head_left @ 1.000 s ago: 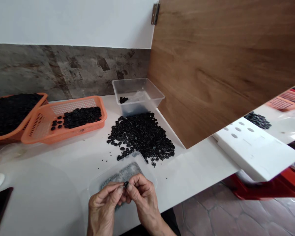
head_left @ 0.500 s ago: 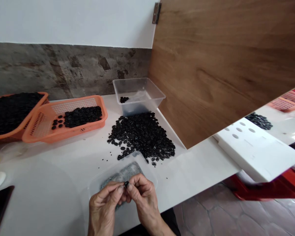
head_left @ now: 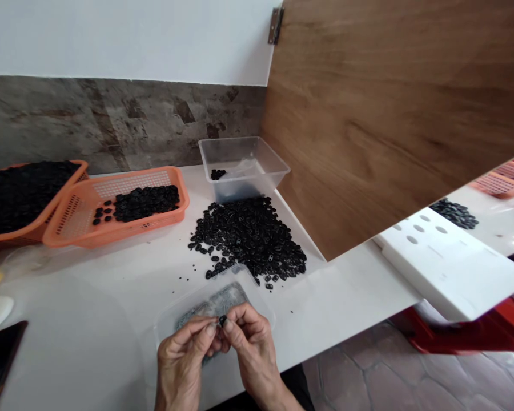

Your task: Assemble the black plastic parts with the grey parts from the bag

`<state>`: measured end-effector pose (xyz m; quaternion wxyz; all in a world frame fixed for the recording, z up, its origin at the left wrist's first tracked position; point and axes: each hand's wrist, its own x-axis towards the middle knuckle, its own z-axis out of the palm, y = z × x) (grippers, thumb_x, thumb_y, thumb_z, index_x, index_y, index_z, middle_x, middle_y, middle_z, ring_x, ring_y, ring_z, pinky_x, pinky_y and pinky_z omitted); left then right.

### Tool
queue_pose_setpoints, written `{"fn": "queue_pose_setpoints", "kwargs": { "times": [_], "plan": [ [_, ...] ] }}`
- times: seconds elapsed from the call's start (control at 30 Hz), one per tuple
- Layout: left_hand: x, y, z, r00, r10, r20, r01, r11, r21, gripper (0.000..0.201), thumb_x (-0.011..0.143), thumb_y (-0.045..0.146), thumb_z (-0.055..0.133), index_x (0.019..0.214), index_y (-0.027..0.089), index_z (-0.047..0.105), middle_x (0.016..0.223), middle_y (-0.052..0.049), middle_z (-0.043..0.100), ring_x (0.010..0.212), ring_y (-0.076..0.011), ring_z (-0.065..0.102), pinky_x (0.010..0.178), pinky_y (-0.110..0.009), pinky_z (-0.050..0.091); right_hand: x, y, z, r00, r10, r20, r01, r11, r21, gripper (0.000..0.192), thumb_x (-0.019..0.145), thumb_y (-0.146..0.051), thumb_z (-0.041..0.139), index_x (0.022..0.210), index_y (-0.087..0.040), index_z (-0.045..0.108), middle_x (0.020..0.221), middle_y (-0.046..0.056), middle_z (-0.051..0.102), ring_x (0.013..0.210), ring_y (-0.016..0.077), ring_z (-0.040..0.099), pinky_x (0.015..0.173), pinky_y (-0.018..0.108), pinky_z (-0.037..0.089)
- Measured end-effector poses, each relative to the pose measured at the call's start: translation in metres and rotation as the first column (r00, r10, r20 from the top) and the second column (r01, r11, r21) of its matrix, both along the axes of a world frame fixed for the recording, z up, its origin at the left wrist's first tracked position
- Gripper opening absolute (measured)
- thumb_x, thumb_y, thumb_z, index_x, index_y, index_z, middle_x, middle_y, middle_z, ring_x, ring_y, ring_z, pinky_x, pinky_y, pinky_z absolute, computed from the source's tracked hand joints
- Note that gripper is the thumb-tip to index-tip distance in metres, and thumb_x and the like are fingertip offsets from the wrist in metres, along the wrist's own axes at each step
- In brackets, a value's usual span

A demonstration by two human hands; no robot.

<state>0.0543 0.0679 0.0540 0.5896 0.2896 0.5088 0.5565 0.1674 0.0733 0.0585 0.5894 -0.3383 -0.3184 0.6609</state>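
Above the shallow tray [head_left: 184, 311], hands [head_left: 216, 348] unmoved, still pinching black piece [head_left: 222, 321]

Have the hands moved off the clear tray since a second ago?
No. Both hands stay pinched on the small black part above the clear tray; only the camera drifted.

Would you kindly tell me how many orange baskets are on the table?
2: one orange basket at the far left edge, heaped with black pieces and partly out of view, and another orange basket beside it, partly filled.
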Motion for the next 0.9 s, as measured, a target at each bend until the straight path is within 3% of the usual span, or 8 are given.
{"fn": "queue_pose_setpoints", "kwargs": {
  "times": [0.67, 0.9],
  "plan": [
    [0.0006, -0.0001, -0.0047, 1.0, -0.01, -0.03, 0.01, 1.0, -0.006, 0.02, 0.068, 0.034, 0.079, 0.072, 0.014, 0.077, 0.068, -0.006, 0.067, 0.059, -0.0129, 0.054, 0.056, -0.022, 0.048, -0.0017, 0.0003, -0.0016, 1.0, -0.014, 0.018, 0.014, 1.0, -0.006, 0.021, 0.084, -0.031, 0.067, 0.077, -0.014, 0.057, 0.058, 0.0, 0.063, 0.053, 0.0095, 0.059, 0.054, 0.019, 0.047],
    [-0.0002, -0.0011, -0.006, 0.998, -0.031, -0.06, 0.029, 0.999, -0.032, 0.021, 0.066, 0.035, 0.08, 0.074, 0.016, 0.077, 0.069, -0.004, 0.068, 0.06, -0.0131, 0.059, 0.057, -0.02, 0.051, 0.0037, 0.0014, 0.0019, 0.983, -0.001, 0.181, -0.004, 1.0, 0.024, 0.021, 0.084, -0.03, 0.066, 0.073, -0.014, 0.056, 0.056, 0.0, 0.061, 0.05, 0.0089, 0.056, 0.054, 0.019, 0.045]
  ]
}}
